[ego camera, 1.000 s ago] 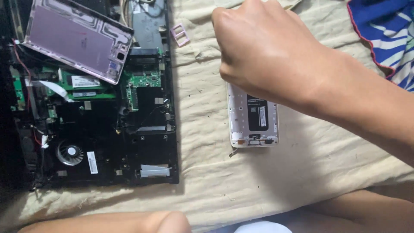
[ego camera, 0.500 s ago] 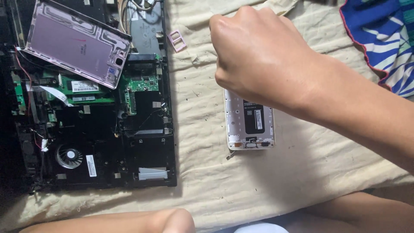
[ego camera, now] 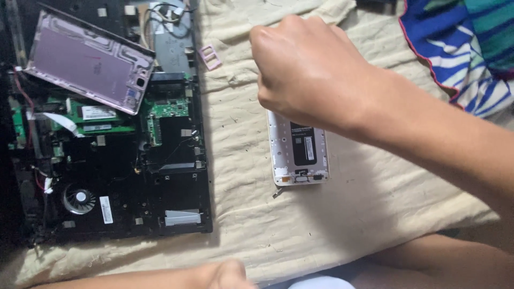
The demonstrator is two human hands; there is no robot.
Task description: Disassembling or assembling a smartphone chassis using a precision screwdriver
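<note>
My right hand (ego camera: 310, 69) is closed in a fist directly over the upper half of an opened white phone (ego camera: 300, 152) that lies face down on a cream cloth (ego camera: 241, 214). The fist hides the phone's top part and whatever may be between my fingers. The phone's lower half shows a black battery and a bottom board. A tiny dark part (ego camera: 277, 194) lies on the cloth just off the phone's lower left corner. Only a knuckle of my left hand (ego camera: 219, 274) shows at the bottom edge, resting low and away from the phone.
An opened black laptop base (ego camera: 176, 176) with a fan (ego camera: 79, 199) and green boards fills the left. A pink phone back cover (ego camera: 85, 61) lies tilted on it. A small pink card tray (ego camera: 210, 56) sits on the cloth. Striped blue fabric (ego camera: 466, 48) is at top right.
My right fist stays over the phone's upper part with only slight shifts. The view drifts a little. My left hand remains at the bottom edge.
</note>
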